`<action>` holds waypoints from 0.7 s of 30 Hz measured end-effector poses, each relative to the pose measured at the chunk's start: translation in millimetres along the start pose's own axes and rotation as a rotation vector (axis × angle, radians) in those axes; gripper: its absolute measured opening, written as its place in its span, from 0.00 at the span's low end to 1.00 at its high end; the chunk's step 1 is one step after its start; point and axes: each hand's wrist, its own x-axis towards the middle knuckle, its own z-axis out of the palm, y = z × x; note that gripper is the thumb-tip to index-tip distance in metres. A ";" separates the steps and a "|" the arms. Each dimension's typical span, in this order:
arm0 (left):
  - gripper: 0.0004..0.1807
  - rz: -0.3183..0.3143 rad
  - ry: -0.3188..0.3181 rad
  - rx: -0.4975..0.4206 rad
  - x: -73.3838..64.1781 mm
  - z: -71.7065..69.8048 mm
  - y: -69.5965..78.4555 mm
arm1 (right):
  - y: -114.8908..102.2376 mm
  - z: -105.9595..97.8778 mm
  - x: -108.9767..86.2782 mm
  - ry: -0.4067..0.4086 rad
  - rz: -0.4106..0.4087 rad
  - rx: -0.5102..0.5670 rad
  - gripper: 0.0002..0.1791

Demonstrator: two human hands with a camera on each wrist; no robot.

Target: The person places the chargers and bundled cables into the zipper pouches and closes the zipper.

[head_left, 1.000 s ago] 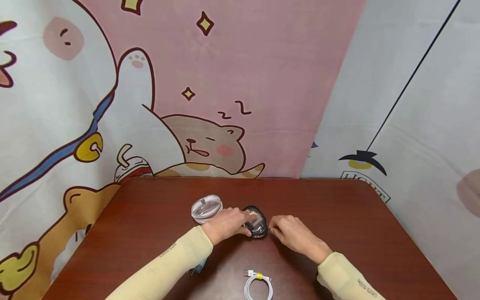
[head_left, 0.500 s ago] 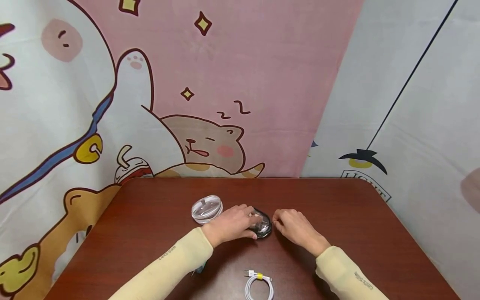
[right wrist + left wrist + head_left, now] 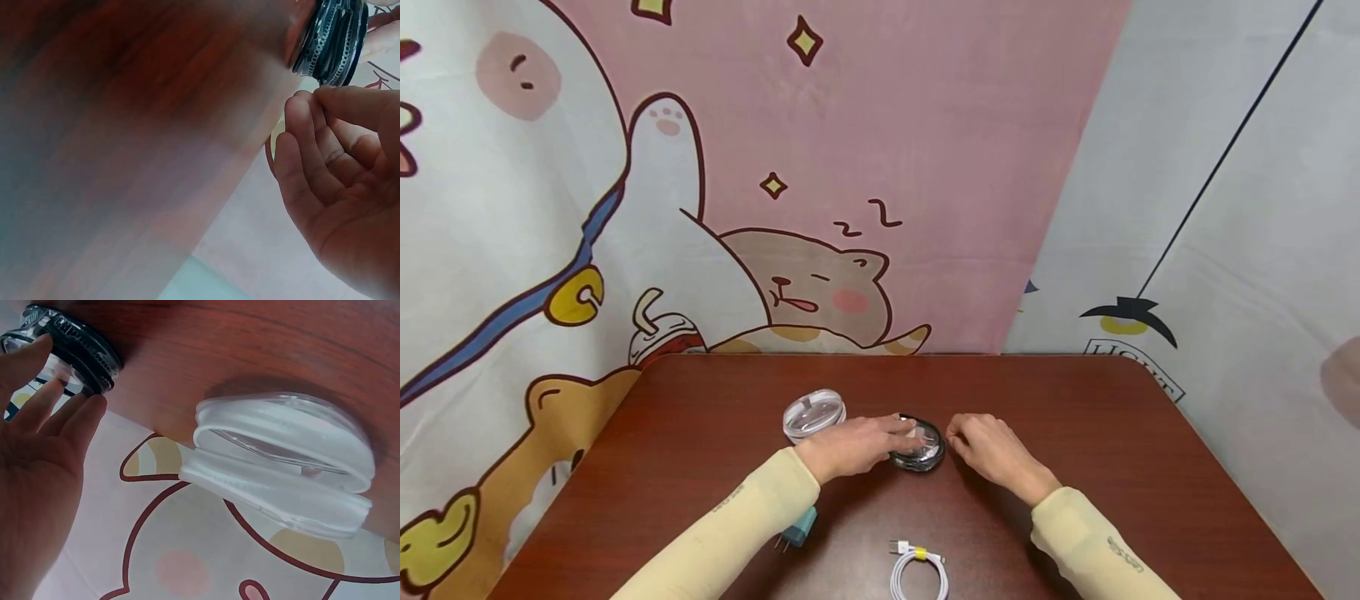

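fingers of my left hand (image 3: 853,445) spread, partly hiding black coil (image 3: 929,455); right hand (image 3: 996,454) fingertips together, pinch can't tell; yellow-banded cable (image 3: 896,575) cut off.

You faced a reddish-brown table (image 3: 1097,442) | behind it, a pink-and-white cartoon backdrop (image 3: 940,167) | at your right, a pale greyish-white fabric wall (image 3: 1240,233)

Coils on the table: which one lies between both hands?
The black coil, partly covered by the left hand. The other two are white: a wide coil farther left and a smaller coil with a yellow band, nearer the person.
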 end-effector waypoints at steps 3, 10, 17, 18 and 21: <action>0.34 -0.004 0.010 0.032 2.0 1.0 -0.5 | 1.5 0.0 -1.7 -0.004 0.002 0.002 0.08; 0.33 -0.046 0.005 0.054 4.8 -0.7 1.4 | 2.2 -2.7 -6.6 -0.015 -0.013 -0.006 0.07; 0.30 -0.088 -0.002 0.032 5.5 -0.9 4.8 | 0.1 -6.4 -10.6 -0.021 -0.032 -0.009 0.08; 0.30 -0.090 0.000 0.030 5.5 -1.0 5.5 | -0.1 -6.4 -11.2 -0.020 -0.033 -0.005 0.08; 0.32 -0.093 0.002 0.051 5.7 -0.3 7.4 | -0.6 -6.2 -12.5 -0.017 -0.038 0.001 0.09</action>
